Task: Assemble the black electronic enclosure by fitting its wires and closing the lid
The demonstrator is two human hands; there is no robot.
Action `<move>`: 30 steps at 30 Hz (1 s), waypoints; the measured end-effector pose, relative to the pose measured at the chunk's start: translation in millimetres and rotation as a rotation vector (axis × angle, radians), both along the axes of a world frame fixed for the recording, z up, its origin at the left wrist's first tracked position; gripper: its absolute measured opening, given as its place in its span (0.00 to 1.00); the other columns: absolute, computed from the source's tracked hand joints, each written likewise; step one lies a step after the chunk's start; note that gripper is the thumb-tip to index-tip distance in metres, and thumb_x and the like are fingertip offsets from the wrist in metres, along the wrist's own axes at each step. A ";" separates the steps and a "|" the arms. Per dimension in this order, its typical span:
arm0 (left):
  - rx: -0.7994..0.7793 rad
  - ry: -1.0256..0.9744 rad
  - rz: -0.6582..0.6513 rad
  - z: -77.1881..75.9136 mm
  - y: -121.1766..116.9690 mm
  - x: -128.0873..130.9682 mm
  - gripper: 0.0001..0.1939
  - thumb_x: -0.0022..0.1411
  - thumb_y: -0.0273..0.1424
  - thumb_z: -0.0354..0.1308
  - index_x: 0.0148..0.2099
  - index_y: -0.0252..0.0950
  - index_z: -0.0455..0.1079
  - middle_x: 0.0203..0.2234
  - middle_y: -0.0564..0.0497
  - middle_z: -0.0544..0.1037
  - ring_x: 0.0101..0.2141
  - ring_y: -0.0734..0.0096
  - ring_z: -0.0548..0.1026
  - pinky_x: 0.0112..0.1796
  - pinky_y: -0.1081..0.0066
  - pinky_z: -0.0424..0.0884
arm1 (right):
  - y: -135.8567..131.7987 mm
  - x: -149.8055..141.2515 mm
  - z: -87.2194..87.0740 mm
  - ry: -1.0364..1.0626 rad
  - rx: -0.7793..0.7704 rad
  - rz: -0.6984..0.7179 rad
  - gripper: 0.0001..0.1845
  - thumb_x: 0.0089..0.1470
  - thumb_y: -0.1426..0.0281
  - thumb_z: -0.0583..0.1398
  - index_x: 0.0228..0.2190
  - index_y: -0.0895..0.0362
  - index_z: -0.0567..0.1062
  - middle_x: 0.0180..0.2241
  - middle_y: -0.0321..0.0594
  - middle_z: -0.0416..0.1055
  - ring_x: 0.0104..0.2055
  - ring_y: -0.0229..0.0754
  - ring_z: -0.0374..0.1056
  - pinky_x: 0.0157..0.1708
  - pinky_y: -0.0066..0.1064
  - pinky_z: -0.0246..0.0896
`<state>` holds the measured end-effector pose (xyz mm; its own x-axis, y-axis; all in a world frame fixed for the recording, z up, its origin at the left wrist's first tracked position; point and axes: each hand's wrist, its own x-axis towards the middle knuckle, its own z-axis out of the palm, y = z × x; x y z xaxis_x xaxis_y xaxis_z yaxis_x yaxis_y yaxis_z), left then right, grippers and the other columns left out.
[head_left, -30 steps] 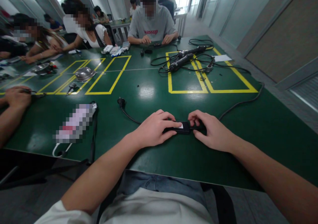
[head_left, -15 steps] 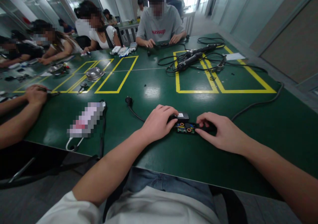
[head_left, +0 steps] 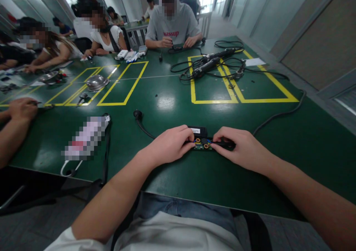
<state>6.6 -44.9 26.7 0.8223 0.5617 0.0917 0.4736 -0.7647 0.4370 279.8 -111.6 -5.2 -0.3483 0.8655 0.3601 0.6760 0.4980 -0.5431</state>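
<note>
A small black power adapter lies opened on the green table (head_left: 172, 176) right in front of me. Its circuit board (head_left: 202, 146), with copper coils showing, sits between my hands. The black cover (head_left: 198, 131) with a white label lies just behind the board. My left hand (head_left: 169, 145) is curled over the board's left end, fingers closed on it. My right hand (head_left: 239, 149) pinches the right end, where a black cable (head_left: 278, 114) leaves toward the right.
A second black cord with a plug (head_left: 137, 114) runs under my left hand. To the left lie a blurred flat object (head_left: 85, 137) and a neighbour's hand (head_left: 22, 108). Farther back are yellow-taped boxes, electric screwdrivers (head_left: 207, 63), a metal bowl (head_left: 96, 82) and several seated people.
One second ago the adapter was closed under my hands. The cover has come off and now lies behind the bare circuit board. My hands stay at both ends.
</note>
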 end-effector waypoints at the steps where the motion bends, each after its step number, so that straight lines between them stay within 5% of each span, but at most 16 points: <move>1: -0.005 -0.026 -0.001 0.9 0.0 -0.4 0.05 0.77 0.31 0.64 0.44 0.37 0.74 0.40 0.49 0.78 0.37 0.65 0.77 0.41 0.67 0.72 | -0.4 -0.1 0.8 0.007 0.006 0.004 0.04 0.65 0.68 0.65 0.35 0.52 0.77 0.31 0.39 0.79 0.31 0.45 0.74 0.33 0.36 0.68; 10: -0.052 -0.151 -0.043 0.7 6.4 -5.8 0.07 0.75 0.26 0.62 0.41 0.35 0.78 0.37 0.50 0.79 0.36 0.69 0.77 0.43 0.68 0.75 | -0.2 4.4 10.4 0.064 -0.053 0.049 0.07 0.65 0.72 0.62 0.34 0.52 0.79 0.32 0.40 0.80 0.32 0.45 0.75 0.34 0.37 0.70; 14: 0.025 -0.169 -0.036 -5.5 9.0 -4.7 0.07 0.75 0.29 0.64 0.42 0.36 0.82 0.49 0.43 0.82 0.47 0.60 0.80 0.53 0.59 0.78 | 2.2 6.0 9.2 0.032 -0.049 0.055 0.06 0.65 0.71 0.63 0.34 0.51 0.80 0.34 0.43 0.82 0.35 0.49 0.76 0.37 0.41 0.72; 18: 0.099 -0.150 0.059 -11.7 13.8 -1.7 0.14 0.79 0.30 0.59 0.58 0.41 0.84 0.64 0.41 0.80 0.59 0.53 0.78 0.63 0.46 0.75 | 0.8 6.1 9.3 0.038 -0.046 0.010 0.06 0.62 0.72 0.62 0.40 0.52 0.80 0.33 0.41 0.80 0.33 0.46 0.74 0.35 0.39 0.71; 24: 0.049 -0.091 0.161 -15.0 22.7 -3.1 0.15 0.76 0.31 0.64 0.61 0.39 0.83 0.54 0.44 0.86 0.52 0.55 0.81 0.58 0.52 0.78 | 1.3 6.0 9.8 0.051 -0.095 -0.014 0.11 0.57 0.72 0.63 0.43 0.52 0.76 0.32 0.38 0.78 0.31 0.44 0.70 0.34 0.37 0.69; 30: 0.080 -0.299 0.012 -5.2 10.1 -6.0 0.23 0.81 0.36 0.58 0.73 0.41 0.73 0.59 0.40 0.81 0.56 0.55 0.77 0.60 0.52 0.75 | 1.8 6.4 8.4 0.041 -0.102 -0.018 0.13 0.55 0.73 0.62 0.43 0.52 0.73 0.33 0.37 0.77 0.31 0.44 0.70 0.34 0.36 0.66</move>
<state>0.6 -34.7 21.5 0.7452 0.5528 0.3730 0.3423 -0.7971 0.4974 286.2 -109.8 3.1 -0.3189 0.9043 0.2839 0.6603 0.4269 -0.6179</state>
